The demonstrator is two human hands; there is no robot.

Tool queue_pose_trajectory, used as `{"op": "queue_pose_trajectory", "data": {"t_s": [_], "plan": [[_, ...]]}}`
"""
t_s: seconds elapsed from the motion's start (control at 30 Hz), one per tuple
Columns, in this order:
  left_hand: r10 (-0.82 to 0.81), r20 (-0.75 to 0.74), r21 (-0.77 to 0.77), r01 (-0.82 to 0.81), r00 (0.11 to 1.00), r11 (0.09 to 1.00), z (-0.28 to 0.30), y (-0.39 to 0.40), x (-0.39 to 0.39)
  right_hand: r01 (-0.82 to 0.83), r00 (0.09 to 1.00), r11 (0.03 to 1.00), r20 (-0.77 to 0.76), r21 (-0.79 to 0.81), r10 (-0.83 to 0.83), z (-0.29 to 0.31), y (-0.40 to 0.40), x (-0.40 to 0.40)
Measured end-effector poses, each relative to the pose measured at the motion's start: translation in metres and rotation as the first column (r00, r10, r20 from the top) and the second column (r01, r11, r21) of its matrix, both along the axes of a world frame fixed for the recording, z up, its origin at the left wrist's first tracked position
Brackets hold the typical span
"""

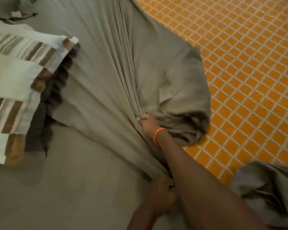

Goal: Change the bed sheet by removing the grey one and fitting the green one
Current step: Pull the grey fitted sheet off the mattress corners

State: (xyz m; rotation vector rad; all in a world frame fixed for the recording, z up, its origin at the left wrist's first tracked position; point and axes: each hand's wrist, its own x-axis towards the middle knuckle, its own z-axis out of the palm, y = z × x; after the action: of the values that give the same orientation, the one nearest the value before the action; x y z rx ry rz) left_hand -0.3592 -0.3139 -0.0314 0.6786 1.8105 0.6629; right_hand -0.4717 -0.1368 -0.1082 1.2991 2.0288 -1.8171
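Green sheet [93, 90] spread over bed, bunched into long folds running toward near edge, corner draped onto orange lattice floor [249, 67]. Striped pillows [15, 63] at left, dark grey fabric [45, 117] beneath them. Right hand [148, 122], orange wristband [158, 136], fingers clenched round gathered folds. Left hand [163, 191] pinches sheet edge nearer body.

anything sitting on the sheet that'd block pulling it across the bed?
Both hands already grip the sheet: right hand on the bunched folds, left hand nearer the camera. In its way: striped pillows and a dark cloth lie on it at the left. Toward the orange floor, nothing visible blocks it.
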Motion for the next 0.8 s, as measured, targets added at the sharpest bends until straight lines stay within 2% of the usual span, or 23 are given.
{"op": "queue_pose_trajectory", "data": {"t_s": [0.03, 0.07, 0.1, 0.13, 0.17, 0.2, 0.23, 0.27, 0.3, 0.33, 0.37, 0.4, 0.43, 0.5, 0.53, 0.57, 0.6, 0.63, 0.67, 0.7, 0.73, 0.77, 0.8], "plan": [[0.073, -0.062, 0.075, -0.068, 0.995, 0.995, -0.001, -0.007, -0.022, -0.091, 0.996, 0.996, -0.018, 0.019, 0.092, -0.001, -0.010, 0.005], [0.249, -0.122, 0.120, -0.234, 0.961, 0.965, -0.010, -0.014, -0.047, -0.202, 0.979, 0.978, -0.011, 0.055, 0.203, -0.010, -0.018, 0.010], [0.474, -0.162, 0.182, -0.446, 0.866, 0.876, -0.019, -0.019, -0.073, -0.323, 0.946, 0.943, 0.009, 0.084, 0.323, -0.016, -0.025, 0.019], [0.649, -0.170, 0.243, -0.607, 0.741, 0.757, -0.029, -0.019, -0.100, -0.410, 0.912, 0.911, 0.039, 0.048, 0.409, -0.015, -0.029, 0.023], [0.740, -0.152, 0.270, -0.693, 0.655, 0.668, -0.038, -0.015, -0.125, -0.512, 0.856, 0.859, 0.093, 0.028, 0.508, -0.007, -0.036, 0.028], [0.764, -0.147, 0.249, -0.724, 0.628, 0.643, -0.042, -0.008, -0.148, -0.617, 0.784, 0.787, 0.067, -0.010, 0.617, 0.003, -0.047, 0.035], [0.754, -0.178, 0.181, -0.732, 0.633, 0.657, -0.049, 0.000, -0.167, -0.702, 0.712, 0.712, 0.002, 0.013, 0.702, 0.002, -0.062, 0.037], [0.724, -0.229, 0.095, -0.726, 0.650, 0.681, -0.055, 0.005, -0.180, -0.807, 0.590, 0.590, -0.004, 0.008, 0.807, 0.013, -0.080, 0.032], [0.681, -0.299, 0.004, -0.713, 0.668, 0.701, -0.062, 0.006, -0.187, -0.920, 0.390, 0.391, 0.010, -0.043, 0.921, 0.019, -0.102, 0.037], [0.638, -0.365, -0.082, -0.706, 0.678, 0.703, -0.067, 0.000, -0.189, -0.937, 0.349, 0.349, -0.006, -0.025, 0.937, 0.023, -0.120, 0.044], [0.600, -0.426, -0.143, -0.706, 0.677, 0.694, -0.070, -0.011, -0.186, -0.878, 0.386, 0.411, 0.146, -0.244, 0.911, 0.024, -0.140, 0.049], [0.561, -0.491, -0.166, -0.704, 0.666, 0.690, -0.075, -0.025, -0.182, -0.666, 0.548, 0.617, 0.287, -0.419, 0.786, 0.033, -0.154, 0.054], [0.525, -0.543, -0.155, -0.693, 0.655, 0.704, -0.079, -0.040, -0.178, -0.675, 0.561, 0.620, 0.267, -0.399, 0.783, 0.032, -0.162, 0.060], [0.456, -0.617, -0.131, -0.656, 0.641, 0.744, -0.084, -0.064, -0.173, -0.793, 0.516, 0.523, 0.112, -0.314, 0.849, 0.026, -0.156, 0.061], [0.432, -0.640, -0.123, -0.639, 0.636, 0.759, -0.088, -0.072, -0.174, -0.778, 0.596, 0.573, -0.011, -0.256, 0.803, 0.024, -0.145, 0.063], [0.416, -0.644, -0.123, -0.623, 0.642, 0.772, -0.089, -0.076, -0.176, -0.664, 0.739, 0.696, -0.099, -0.271, 0.666, 0.023, -0.128, 0.064], [0.404, -0.637, -0.133, -0.610, 0.657, 0.782, -0.088, -0.078, -0.178, -0.449, 0.893, 0.853, -0.145, -0.265, 0.425, 0.026, -0.104, 0.065], [0.389, -0.620, -0.146, -0.588, 0.681, 0.795, -0.087, -0.080, -0.179, -0.198, 0.970, 0.970, -0.169, -0.144, 0.173, 0.024, -0.078, 0.070], [0.363, -0.604, -0.167, -0.558, 0.710, 0.813, -0.085, -0.081, -0.178, 0.052, 0.985, 0.995, -0.170, 0.083, -0.037, 0.023, -0.049, 0.075], [0.322, -0.588, -0.191, -0.514, 0.742, 0.836, -0.084, -0.081, -0.175, 0.197, 0.976, 0.930, -0.155, 0.310, -0.155, 0.018, -0.020, 0.079], [0.266, -0.573, -0.236, -0.467, 0.775, 0.852, -0.083, -0.079, -0.172, 0.227, 0.974, 0.853, -0.111, 0.470, -0.198, 0.012, 0.006, 0.084], [0.208, -0.551, -0.296, -0.422, 0.808, 0.857, -0.084, -0.076, -0.169, 0.174, 0.980, 0.843, -0.001, 0.509, -0.201, 0.004, 0.023, 0.088], [0.160, -0.530, -0.349, -0.387, 0.832, 0.854, -0.086, -0.073, -0.167, 0.092, 0.979, 0.885, 0.121, 0.457, -0.164, -0.010, 0.032, 0.091]]}}
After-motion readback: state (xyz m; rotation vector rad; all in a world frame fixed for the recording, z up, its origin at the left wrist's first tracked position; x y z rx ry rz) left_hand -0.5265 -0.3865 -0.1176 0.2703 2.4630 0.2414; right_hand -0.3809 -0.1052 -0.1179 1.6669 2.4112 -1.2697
